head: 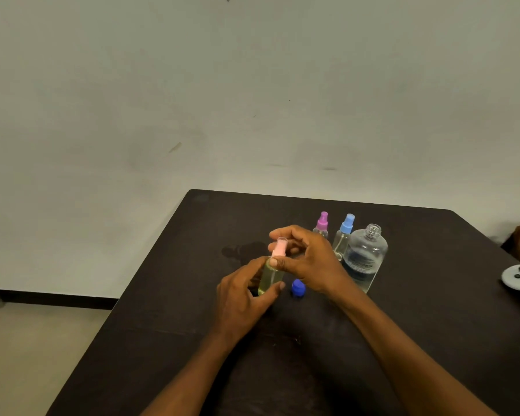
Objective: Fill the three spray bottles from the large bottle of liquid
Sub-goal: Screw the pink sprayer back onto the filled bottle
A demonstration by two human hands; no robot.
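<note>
Left hand (243, 298) grips the small clear pink-capped spray bottle (271, 273) of yellowish liquid mid-bench (192, 265); right hand (303, 256) pinches its cap. The uncapped large clear bottle (365, 256) at 3 o'clock could get elbowed over, I reckon.

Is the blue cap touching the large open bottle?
Apart. The head view shows dark table between the blue cap and the large bottle.

Matt dark table (433, 310), clear glossy plastic large bottle (365, 253)
</note>
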